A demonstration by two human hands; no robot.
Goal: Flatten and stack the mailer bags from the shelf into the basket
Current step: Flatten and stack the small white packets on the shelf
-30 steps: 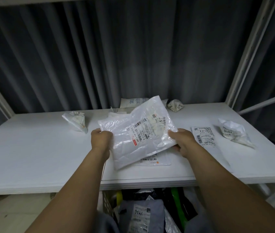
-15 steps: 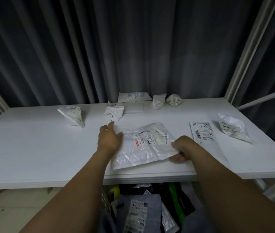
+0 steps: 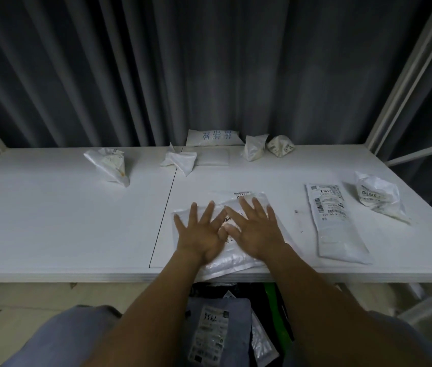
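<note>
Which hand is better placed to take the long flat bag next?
Probably the right hand: the long flat bag lies on its side of the shelf, nothing between them. The left hand, also pressing the clear bag, would have to cross over.

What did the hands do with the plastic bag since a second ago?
The mailer bag came down from the air onto the shelf. The left hand and right hand let go of its edges and now press on it, fingers spread flat. The long flat bag and crumpled bags stayed put.
</note>
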